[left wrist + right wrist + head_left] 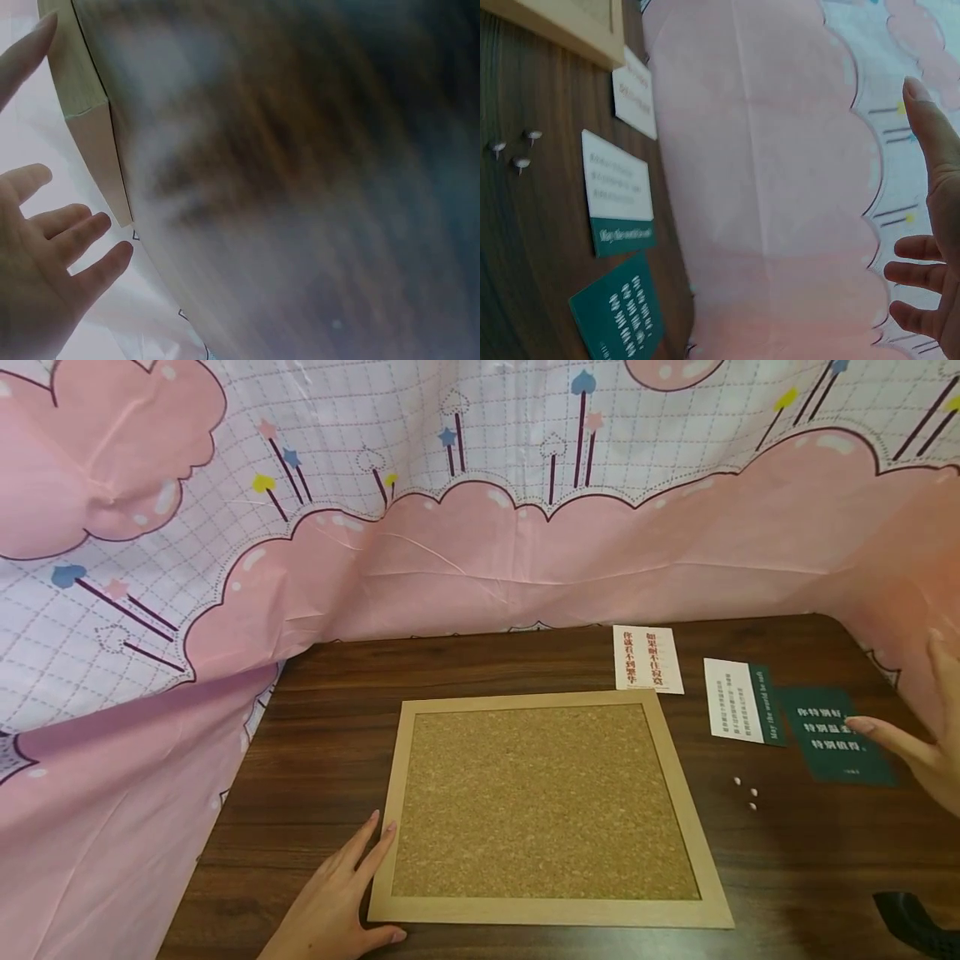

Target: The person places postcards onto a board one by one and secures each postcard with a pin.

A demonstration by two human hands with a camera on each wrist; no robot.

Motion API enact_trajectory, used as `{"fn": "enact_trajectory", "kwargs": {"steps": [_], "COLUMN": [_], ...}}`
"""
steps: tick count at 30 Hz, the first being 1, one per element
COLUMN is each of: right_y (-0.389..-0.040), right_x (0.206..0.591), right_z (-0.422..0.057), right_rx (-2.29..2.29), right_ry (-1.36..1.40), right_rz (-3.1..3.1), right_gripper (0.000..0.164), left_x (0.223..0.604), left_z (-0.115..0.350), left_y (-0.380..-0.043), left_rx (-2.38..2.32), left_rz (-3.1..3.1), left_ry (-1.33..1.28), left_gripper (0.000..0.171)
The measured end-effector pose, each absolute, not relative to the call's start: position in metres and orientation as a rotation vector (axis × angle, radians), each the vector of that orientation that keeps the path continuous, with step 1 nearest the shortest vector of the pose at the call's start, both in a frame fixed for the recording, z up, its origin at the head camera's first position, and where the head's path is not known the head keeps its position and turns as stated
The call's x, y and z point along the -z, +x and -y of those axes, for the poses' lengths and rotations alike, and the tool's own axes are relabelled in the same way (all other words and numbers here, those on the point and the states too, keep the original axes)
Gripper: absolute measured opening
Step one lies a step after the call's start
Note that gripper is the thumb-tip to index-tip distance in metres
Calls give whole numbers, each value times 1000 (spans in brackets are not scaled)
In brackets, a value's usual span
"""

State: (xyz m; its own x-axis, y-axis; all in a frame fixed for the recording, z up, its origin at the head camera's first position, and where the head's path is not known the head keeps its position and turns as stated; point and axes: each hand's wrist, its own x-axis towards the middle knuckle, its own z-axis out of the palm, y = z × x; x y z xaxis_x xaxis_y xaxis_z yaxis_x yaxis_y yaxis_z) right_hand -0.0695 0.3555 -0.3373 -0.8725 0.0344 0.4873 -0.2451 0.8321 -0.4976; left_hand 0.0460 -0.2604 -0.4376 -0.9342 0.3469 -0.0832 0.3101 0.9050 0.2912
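Note:
A cork board (540, 806) with a pale wooden frame lies flat on the table. At its lower left corner is my left hand (337, 893), fingers stretched along the left edge and thumb by the front edge. The left wrist view shows that hand (45, 255) with its fingers spread beside the frame (79, 82). My right hand (926, 727) hovers at the far right over a green card (840, 752) with white writing, holding nothing. Its fingers are loosely extended in the right wrist view, where the hand (941, 217) is apart from the cards.
A white and green card (738, 702) lies left of the green card. Another white card (647, 658) with red writing touches the board's far right corner. Three thumbtacks (753, 792) lie right of the board. A black curved object (911, 922) is at the lower right; patterned cloth (450, 560) hangs behind.

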Motion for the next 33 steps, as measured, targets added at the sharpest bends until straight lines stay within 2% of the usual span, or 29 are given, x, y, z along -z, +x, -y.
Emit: {"fn": "enact_trajectory", "kwargs": {"steps": [6, 16, 24, 33], "right_y": [-75, -86, -98, -98], "right_x": [351, 374, 393, 417], "right_z": [-373, -389, -403, -416], "right_rx": [-774, -931, -841, -724], "right_ry": [37, 36, 173, 109], "right_rz": [2599, 2595, 2497, 2612], "right_gripper": [95, 93, 94, 112], "left_x": [436, 436, 438, 440], "left_z": [260, 261, 262, 263], "left_y": [45, 46, 46, 47], "left_rx": [-396, -429, -452, -448], "left_rz": [-2947, -2899, -2863, -2907], "left_ry": [549, 541, 521, 571], "left_gripper": [121, 121, 123, 125]}}
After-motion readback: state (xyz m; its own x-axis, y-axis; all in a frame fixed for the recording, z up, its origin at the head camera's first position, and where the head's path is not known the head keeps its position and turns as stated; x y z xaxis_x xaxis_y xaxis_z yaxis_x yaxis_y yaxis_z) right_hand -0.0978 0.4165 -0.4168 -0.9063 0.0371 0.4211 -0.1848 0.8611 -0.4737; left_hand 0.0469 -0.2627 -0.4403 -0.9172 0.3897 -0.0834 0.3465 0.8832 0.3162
